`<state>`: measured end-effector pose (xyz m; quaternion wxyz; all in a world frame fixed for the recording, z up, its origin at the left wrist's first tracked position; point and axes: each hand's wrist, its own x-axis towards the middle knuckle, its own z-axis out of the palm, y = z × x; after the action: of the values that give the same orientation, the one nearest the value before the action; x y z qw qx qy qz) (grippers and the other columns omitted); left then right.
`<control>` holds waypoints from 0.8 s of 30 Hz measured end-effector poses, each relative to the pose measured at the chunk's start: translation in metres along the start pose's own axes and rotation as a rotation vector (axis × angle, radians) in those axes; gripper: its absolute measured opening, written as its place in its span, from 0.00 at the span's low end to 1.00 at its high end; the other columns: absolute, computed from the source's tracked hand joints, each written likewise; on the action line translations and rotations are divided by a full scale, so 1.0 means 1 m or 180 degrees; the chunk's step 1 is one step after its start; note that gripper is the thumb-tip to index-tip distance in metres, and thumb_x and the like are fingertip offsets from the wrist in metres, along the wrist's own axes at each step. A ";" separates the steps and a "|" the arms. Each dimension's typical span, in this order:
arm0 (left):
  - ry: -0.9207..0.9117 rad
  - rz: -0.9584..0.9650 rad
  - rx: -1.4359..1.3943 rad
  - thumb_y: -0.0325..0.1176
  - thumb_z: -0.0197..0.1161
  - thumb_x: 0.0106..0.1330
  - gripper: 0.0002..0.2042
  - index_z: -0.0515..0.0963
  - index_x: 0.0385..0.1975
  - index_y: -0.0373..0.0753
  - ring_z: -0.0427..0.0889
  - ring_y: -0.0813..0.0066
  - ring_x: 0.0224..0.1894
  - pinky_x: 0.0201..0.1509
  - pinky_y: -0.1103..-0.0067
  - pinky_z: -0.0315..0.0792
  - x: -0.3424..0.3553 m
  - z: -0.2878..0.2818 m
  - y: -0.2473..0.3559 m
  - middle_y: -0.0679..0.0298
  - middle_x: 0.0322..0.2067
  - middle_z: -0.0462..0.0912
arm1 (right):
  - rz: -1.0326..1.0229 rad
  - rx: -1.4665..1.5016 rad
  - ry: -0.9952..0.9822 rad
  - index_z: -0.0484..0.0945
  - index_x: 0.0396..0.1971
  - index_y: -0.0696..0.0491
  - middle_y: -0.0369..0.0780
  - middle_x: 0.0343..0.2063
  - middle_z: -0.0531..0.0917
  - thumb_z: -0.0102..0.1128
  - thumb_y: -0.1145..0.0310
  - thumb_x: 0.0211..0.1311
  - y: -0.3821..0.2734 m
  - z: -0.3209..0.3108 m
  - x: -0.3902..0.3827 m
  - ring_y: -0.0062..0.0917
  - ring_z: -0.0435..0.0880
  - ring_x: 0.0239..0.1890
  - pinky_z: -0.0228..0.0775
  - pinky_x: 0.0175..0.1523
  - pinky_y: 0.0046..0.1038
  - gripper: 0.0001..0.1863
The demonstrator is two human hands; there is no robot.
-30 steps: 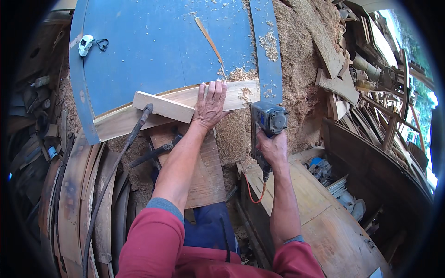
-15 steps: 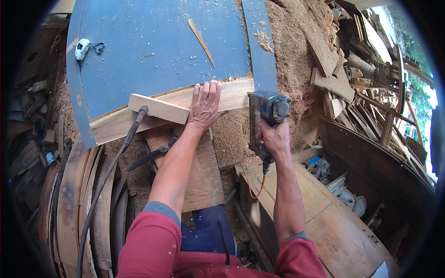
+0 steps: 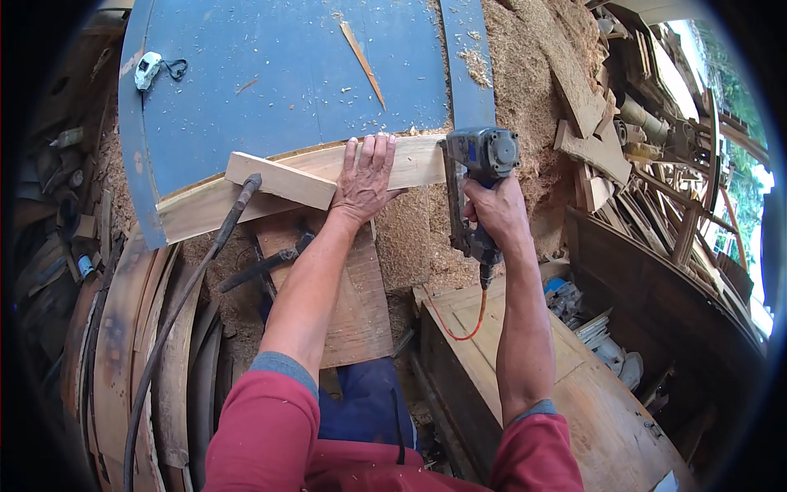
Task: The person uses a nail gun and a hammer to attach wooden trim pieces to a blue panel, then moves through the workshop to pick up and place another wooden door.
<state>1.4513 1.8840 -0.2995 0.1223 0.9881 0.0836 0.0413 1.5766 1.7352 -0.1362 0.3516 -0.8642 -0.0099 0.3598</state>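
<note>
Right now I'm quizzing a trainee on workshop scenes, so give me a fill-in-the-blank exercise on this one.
The left hand presses flat on a wooden ____. The right hand grips a grey ____ tool. The plank lies along the edge of a ____ painted panel. From the tool hangs an ____ hose.

Missing words: plank; power; blue; orange

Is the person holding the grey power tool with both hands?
No, only the right hand grips the grey power tool; the left hand lies flat on the wooden plank.
</note>
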 end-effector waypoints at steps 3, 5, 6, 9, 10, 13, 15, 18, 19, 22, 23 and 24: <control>-0.0058 0.0018 -0.0017 0.65 0.55 0.53 0.48 0.53 0.66 0.33 0.53 0.62 0.66 0.71 0.59 0.46 0.001 0.000 0.001 0.57 0.61 0.57 | 0.0043 -0.0192 -0.0072 0.76 0.30 0.62 0.38 0.14 0.78 0.60 0.65 0.55 -0.009 -0.006 0.001 0.21 0.77 0.15 0.68 0.23 0.24 0.13; -0.0008 -0.0009 -0.0084 0.65 0.55 0.53 0.48 0.53 0.66 0.33 0.54 0.62 0.66 0.71 0.59 0.46 0.000 0.000 0.000 0.57 0.61 0.57 | 0.0002 -0.0163 -0.0045 0.76 0.32 0.62 0.39 0.15 0.78 0.60 0.65 0.55 -0.006 -0.005 0.001 0.21 0.77 0.16 0.68 0.23 0.25 0.14; -0.0004 -0.0006 -0.0091 0.65 0.55 0.53 0.48 0.53 0.66 0.33 0.54 0.62 0.66 0.71 0.59 0.46 0.000 -0.001 0.000 0.57 0.61 0.57 | -0.0004 -0.0088 -0.0075 0.76 0.32 0.62 0.39 0.15 0.79 0.60 0.65 0.55 -0.008 -0.004 0.000 0.21 0.78 0.16 0.68 0.24 0.24 0.14; -0.0107 -0.0032 0.0019 0.65 0.55 0.53 0.48 0.53 0.66 0.33 0.54 0.61 0.65 0.71 0.59 0.46 0.000 -0.001 -0.001 0.56 0.61 0.58 | -0.0008 0.0085 -0.0039 0.76 0.33 0.62 0.39 0.15 0.79 0.60 0.66 0.55 0.001 0.001 0.001 0.21 0.78 0.16 0.68 0.24 0.24 0.14; -0.0063 -0.0022 -0.0050 0.65 0.57 0.52 0.49 0.53 0.66 0.33 0.54 0.61 0.65 0.71 0.59 0.46 0.001 -0.001 0.000 0.56 0.61 0.58 | -0.0003 0.0191 0.0025 0.75 0.33 0.62 0.39 0.15 0.78 0.60 0.66 0.55 0.007 0.005 0.000 0.21 0.77 0.16 0.69 0.24 0.23 0.13; -0.0004 -0.0042 -0.0159 0.64 0.60 0.49 0.50 0.53 0.66 0.33 0.54 0.61 0.65 0.71 0.59 0.47 0.001 0.000 0.000 0.57 0.61 0.58 | 0.0072 0.0328 0.0023 0.76 0.33 0.61 0.39 0.15 0.78 0.60 0.67 0.56 0.018 0.014 -0.014 0.20 0.77 0.16 0.69 0.23 0.23 0.12; 0.0015 -0.0063 -0.0215 0.63 0.62 0.47 0.51 0.53 0.66 0.33 0.54 0.61 0.65 0.71 0.59 0.47 0.001 -0.001 -0.001 0.57 0.60 0.58 | 0.0103 0.0440 -0.0086 0.76 0.32 0.61 0.39 0.15 0.78 0.60 0.67 0.56 0.020 0.022 -0.022 0.21 0.77 0.15 0.68 0.23 0.23 0.12; -0.0077 -0.0046 -0.0085 0.62 0.66 0.43 0.53 0.53 0.66 0.33 0.55 0.62 0.65 0.71 0.60 0.47 0.000 -0.002 -0.001 0.57 0.60 0.58 | 0.0155 0.0425 -0.0060 0.76 0.32 0.60 0.38 0.15 0.78 0.60 0.68 0.56 0.022 0.028 -0.031 0.20 0.77 0.15 0.67 0.23 0.23 0.10; -0.0006 -0.0044 -0.0100 0.62 0.66 0.43 0.53 0.53 0.66 0.33 0.55 0.62 0.65 0.71 0.60 0.48 0.001 -0.002 -0.002 0.57 0.60 0.58 | 0.0156 0.0417 -0.0073 0.76 0.32 0.60 0.38 0.15 0.78 0.60 0.68 0.56 0.020 0.028 -0.032 0.20 0.77 0.15 0.67 0.23 0.23 0.10; 0.0059 -0.0034 -0.0157 0.61 0.67 0.42 0.53 0.54 0.65 0.33 0.55 0.61 0.65 0.71 0.60 0.47 0.001 -0.002 -0.002 0.56 0.60 0.59 | 0.0234 0.0323 -0.0153 0.76 0.32 0.60 0.38 0.15 0.78 0.60 0.68 0.56 0.016 0.030 -0.033 0.20 0.77 0.15 0.67 0.23 0.23 0.10; 0.0049 -0.0017 -0.0198 0.61 0.67 0.42 0.53 0.54 0.65 0.33 0.56 0.60 0.65 0.71 0.60 0.47 0.001 -0.003 -0.002 0.56 0.60 0.59 | 0.0210 0.0345 -0.0159 0.76 0.32 0.60 0.38 0.15 0.78 0.60 0.68 0.56 0.015 0.032 -0.033 0.20 0.77 0.15 0.67 0.23 0.23 0.10; 0.0058 -0.0030 -0.0199 0.61 0.67 0.42 0.53 0.54 0.65 0.33 0.56 0.60 0.65 0.71 0.60 0.47 0.000 -0.003 -0.002 0.56 0.60 0.59 | 0.0184 0.0362 -0.0167 0.76 0.33 0.60 0.37 0.15 0.78 0.60 0.69 0.55 0.014 0.034 -0.034 0.20 0.77 0.16 0.67 0.23 0.23 0.10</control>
<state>1.4506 1.8866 -0.2975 0.1526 0.9830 0.0880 0.0522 1.5268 1.7360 -0.1407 0.3891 -0.8330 0.0263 0.3924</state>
